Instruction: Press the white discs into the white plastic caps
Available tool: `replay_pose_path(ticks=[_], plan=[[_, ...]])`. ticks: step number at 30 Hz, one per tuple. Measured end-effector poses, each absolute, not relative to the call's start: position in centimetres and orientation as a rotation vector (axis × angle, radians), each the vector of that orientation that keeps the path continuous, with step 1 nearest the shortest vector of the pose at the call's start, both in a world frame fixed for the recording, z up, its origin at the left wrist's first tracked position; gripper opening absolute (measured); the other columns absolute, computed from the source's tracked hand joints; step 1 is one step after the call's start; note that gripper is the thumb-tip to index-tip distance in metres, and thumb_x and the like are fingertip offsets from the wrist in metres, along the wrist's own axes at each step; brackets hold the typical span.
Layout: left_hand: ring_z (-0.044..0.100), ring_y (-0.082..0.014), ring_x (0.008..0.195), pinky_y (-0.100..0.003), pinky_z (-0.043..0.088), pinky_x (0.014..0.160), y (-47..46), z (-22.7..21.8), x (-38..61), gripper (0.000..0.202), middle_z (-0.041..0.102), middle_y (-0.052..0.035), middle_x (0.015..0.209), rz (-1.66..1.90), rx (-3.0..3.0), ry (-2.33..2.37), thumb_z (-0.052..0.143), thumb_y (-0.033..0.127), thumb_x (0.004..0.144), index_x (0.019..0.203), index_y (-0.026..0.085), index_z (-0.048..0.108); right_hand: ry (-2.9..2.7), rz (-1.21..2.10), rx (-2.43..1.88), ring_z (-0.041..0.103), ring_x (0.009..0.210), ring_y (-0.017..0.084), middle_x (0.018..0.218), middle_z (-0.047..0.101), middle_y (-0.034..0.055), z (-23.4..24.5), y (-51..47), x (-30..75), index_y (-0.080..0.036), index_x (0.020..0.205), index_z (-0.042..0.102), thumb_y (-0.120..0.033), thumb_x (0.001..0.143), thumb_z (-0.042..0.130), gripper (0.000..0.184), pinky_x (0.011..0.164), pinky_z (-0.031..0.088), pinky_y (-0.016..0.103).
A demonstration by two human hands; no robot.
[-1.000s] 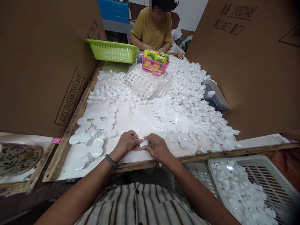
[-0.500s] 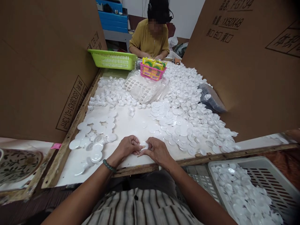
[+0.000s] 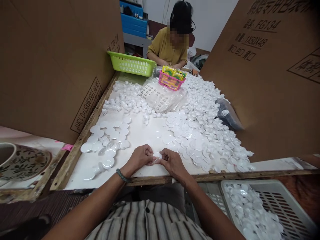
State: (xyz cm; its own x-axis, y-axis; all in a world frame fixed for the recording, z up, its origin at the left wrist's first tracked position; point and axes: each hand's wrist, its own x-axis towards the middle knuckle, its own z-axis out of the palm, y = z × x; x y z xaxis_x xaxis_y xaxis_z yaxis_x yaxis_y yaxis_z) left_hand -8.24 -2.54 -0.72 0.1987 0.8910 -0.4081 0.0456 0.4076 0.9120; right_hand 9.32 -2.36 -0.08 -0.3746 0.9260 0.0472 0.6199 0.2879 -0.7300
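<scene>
My left hand (image 3: pixel 140 158) and my right hand (image 3: pixel 172 162) meet at the near edge of the white table (image 3: pixel 140 130), both pinched on one small white plastic disc (image 3: pixel 157 155) held between their fingertips. A green bead bracelet sits on my left wrist. Left of my hands lie several flat white discs (image 3: pixel 107 140) in a loose group. To the right spreads a large heap of white plastic caps (image 3: pixel 205 126).
Tall cardboard sheets (image 3: pixel 50 66) wall in the table on both sides. A grey crate (image 3: pixel 270 213) with white parts stands at the lower right. At the far end a person in a yellow shirt (image 3: pixel 170 50) works behind a green basket (image 3: pixel 131 63) and a pink basket (image 3: pixel 171 80).
My hands have stayed together on the disc at the table's near edge. The view has shifted a little, so everything sits slightly further right.
</scene>
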Motion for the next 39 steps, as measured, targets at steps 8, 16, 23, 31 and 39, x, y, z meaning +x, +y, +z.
replay_pose_path(ticks=[8,16,23,31,39], plan=[[0.056,-0.0129,0.043,-0.022,0.043,0.045,-3.4,-0.2,-7.7,0.027,0.055,0.0063,0.049,0.759,1.077,1.26,0.065,0.03,0.064,0.08,0.019,0.046,-2.145,0.835,-1.406,0.046,0.052,0.009,0.056,0.053,-0.0053,-0.4,-2.2,9.3,-0.018,0.078,0.061,-0.036,0.074,0.064,0.019,0.05,0.034,0.02],[0.055,-0.0134,0.046,-0.022,0.034,0.05,-5.0,2.2,-12.9,0.02,0.057,0.0047,0.053,0.655,1.412,1.684,0.058,0.033,0.072,0.084,0.02,0.05,-2.27,0.492,-1.159,0.055,0.09,0.019,0.097,0.063,0.0077,0.8,-1.4,7.1,-0.018,0.111,0.058,-0.028,0.086,0.051,0.028,0.079,0.045,0.031],[0.059,-0.0209,0.069,-0.027,0.035,0.058,-6.0,3.7,-13.8,0.021,0.063,-0.0045,0.077,0.557,1.721,2.22,0.045,0.033,0.082,0.098,0.02,0.05,-2.667,0.103,-0.966,0.054,0.084,0.019,0.094,0.064,0.0079,0.2,1.6,4.0,-0.017,0.106,0.059,-0.001,0.082,0.041,0.034,0.075,0.044,0.032],[0.058,-0.022,0.094,-0.034,0.043,0.079,-4.5,1.7,-9.4,0.037,0.058,-0.0109,0.108,0.749,1.795,1.84,0.04,0.016,0.081,0.118,0.017,0.044,-2.641,0.27,-0.899,0.054,0.083,0.017,0.091,0.064,0.0056,1.5,2.1,5.2,-0.02,0.092,0.061,-0.016,0.087,0.045,0.017,0.074,0.042,0.031],[0.045,-0.0267,0.109,-0.04,0.038,0.093,-2.7,0.4,-8.1,0.055,0.049,-0.0153,0.119,0.701,1.973,1.775,0.048,0.013,0.076,0.13,0.01,0.034,-2.164,0.285,-1.404,0.05,0.069,0.016,0.072,0.056,0.0026,1.7,9.6,1.3,-0.018,0.076,0.058,-0.035,0.086,0.05,0.021,0.06,0.038,0.026]])
